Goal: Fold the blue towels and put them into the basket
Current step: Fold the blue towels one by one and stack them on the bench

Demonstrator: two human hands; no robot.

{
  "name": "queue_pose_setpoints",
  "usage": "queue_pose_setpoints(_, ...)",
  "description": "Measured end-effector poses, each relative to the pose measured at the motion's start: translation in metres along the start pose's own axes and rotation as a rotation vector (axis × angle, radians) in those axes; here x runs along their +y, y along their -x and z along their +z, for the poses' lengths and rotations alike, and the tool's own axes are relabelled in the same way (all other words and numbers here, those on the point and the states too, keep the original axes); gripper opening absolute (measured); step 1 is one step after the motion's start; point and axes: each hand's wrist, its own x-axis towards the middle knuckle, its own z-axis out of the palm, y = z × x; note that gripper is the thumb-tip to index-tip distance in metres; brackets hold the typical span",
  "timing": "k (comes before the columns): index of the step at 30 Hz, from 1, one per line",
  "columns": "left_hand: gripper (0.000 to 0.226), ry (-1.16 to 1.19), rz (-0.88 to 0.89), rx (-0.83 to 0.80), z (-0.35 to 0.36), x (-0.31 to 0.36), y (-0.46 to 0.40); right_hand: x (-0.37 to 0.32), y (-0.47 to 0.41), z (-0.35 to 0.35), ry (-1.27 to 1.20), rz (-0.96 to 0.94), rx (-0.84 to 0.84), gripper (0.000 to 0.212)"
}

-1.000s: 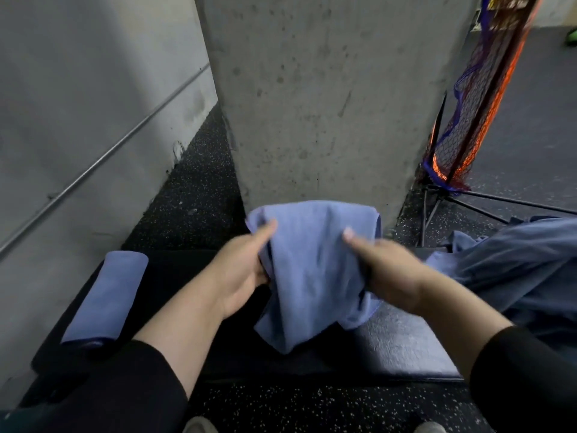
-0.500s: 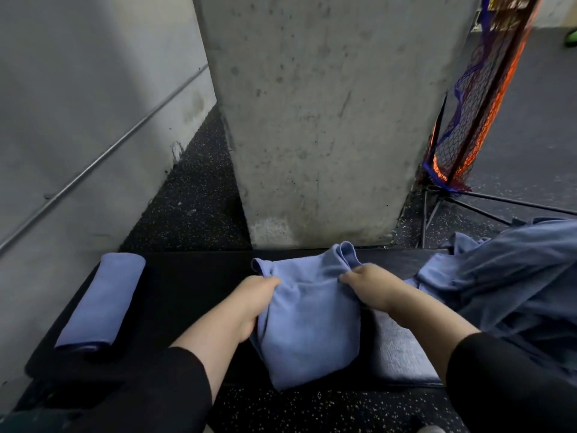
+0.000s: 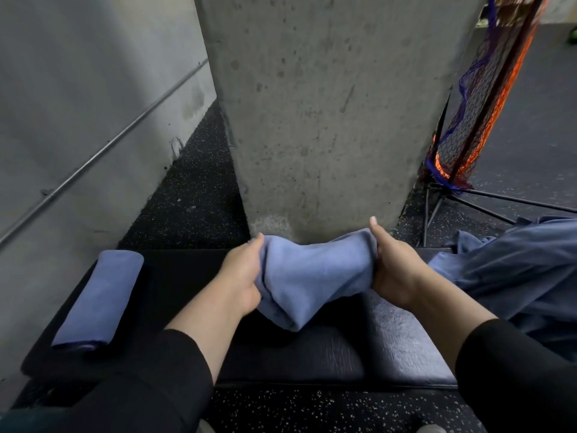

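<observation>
Gripping opposite ends of a partly folded blue towel (image 3: 312,276), the left hand (image 3: 240,276) and right hand (image 3: 395,270) hold it stretched between them just above the black padded table (image 3: 359,348), its lower fold sagging toward the pad. Each hand curls its fingers round a bunched end, probably to keep the layers aligned and taut so the next fold lands square instead of slipping apart. At the table's left end lies a folded blue towel (image 3: 96,296), well apart from the hands, likely set aside as finished and waiting for the basket. To the right, a heap of unfolded blue towels (image 3: 515,270) spills over the table's edge, close to the right hand, so the next piece is within easy reach. A concrete pillar (image 3: 327,104) stands right behind the table. No basket can be clearly made out; the netted frame (image 3: 474,114) at right may or may not be it.
</observation>
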Motion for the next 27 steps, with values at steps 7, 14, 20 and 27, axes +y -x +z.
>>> queue_pose_setpoints(7, 0.040, 0.082, 0.026, 0.021, -0.021, 0.028, 0.010, -0.018, 0.012, -0.011, -0.056, 0.089, -0.083, 0.043)
queue_pose_setpoints(14, 0.037, 0.073, 0.015, 0.057, -0.025, 0.023, 0.010, -0.021, 0.011, -0.007, -0.225, -0.109, -0.081, 0.022)
queue_pose_setpoints(20, 0.038, 0.142, 0.046, 0.014, -0.025, 0.035, 0.010, -0.034, 0.013, -0.004, -0.048, -0.295, 0.141, 0.015)
queue_pose_setpoints(27, 0.022, 0.046, 0.027, -0.164, -0.018, 0.019, 0.015, -0.013, 0.021, 0.006, 0.152, -0.089, 0.077, 0.021)
